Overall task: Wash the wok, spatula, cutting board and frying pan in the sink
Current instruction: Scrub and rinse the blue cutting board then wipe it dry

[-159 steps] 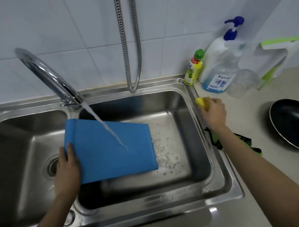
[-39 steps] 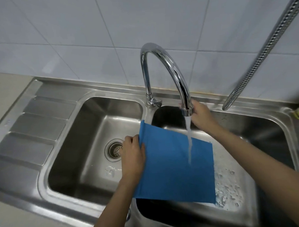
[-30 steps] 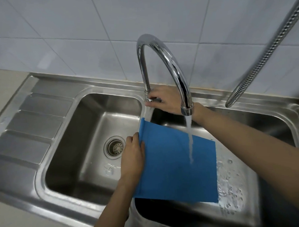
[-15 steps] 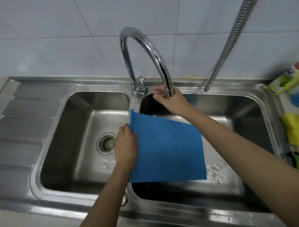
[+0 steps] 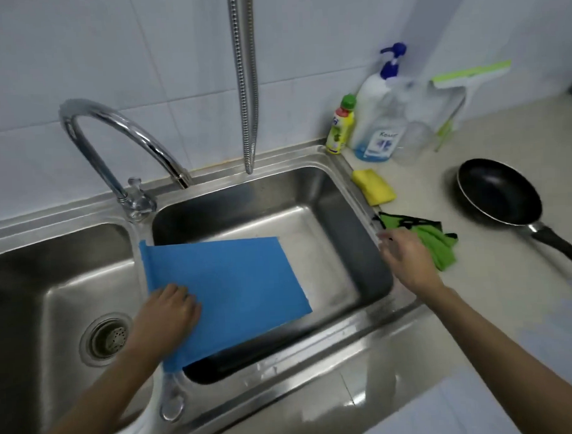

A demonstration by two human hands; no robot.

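Note:
The blue cutting board leans tilted in the right basin of the steel sink, its left edge resting on the divider. My left hand grips the board at its lower left corner. My right hand hovers with fingers apart over the sink's right rim, just left of a green cloth. A black frying pan sits on the counter to the right, handle pointing to the lower right. No water runs from the faucet. Wok and spatula are not in sight.
A yellow sponge lies by the sink's back right corner. Behind it stand a small green-capped bottle, a blue pump soap bottle and a clear bottle. A metal hose hangs from above. The left basin has a drain.
The water has stopped. My right hand left the faucet and moved right, to the sink's rim beside the green cloth. My left hand still holds the board.

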